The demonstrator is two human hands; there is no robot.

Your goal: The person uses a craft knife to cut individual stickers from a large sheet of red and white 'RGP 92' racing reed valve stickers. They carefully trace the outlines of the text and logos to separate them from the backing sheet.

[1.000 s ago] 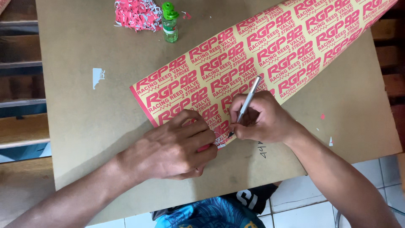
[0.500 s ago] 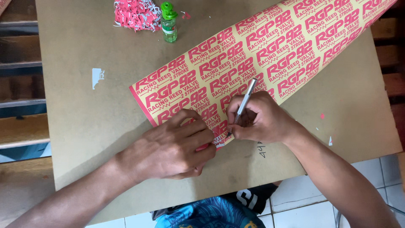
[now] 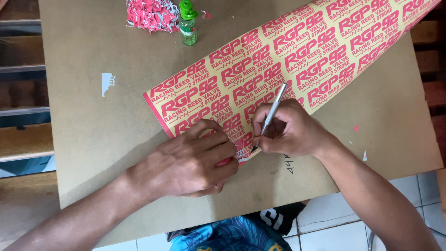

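Sticker sheet (image 3: pixel 297 69), yellow with red print, on brown board (image 3: pixel 93 139): near corner pinned under flat left hand (image 3: pixel 190 160). Right hand (image 3: pixel 290 130) clamps craft knife (image 3: pixel 272 114), tip at near corner. Red trimmings pile (image 3: pixel 151 14) far left; most of the sheet looks uncut.

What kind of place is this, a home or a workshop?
Probably a small sticker-making workshop. A printed sticker sheet lies on a brown board, the right hand works it with a craft knife, and peeled scraps are piled nearby.

The left hand (image 3: pixel 190 162) is lying flat, palm down, fingers spread; the right hand (image 3: pixel 290 130) is curling in a pen-style pinch, both forearms reaching in from near.
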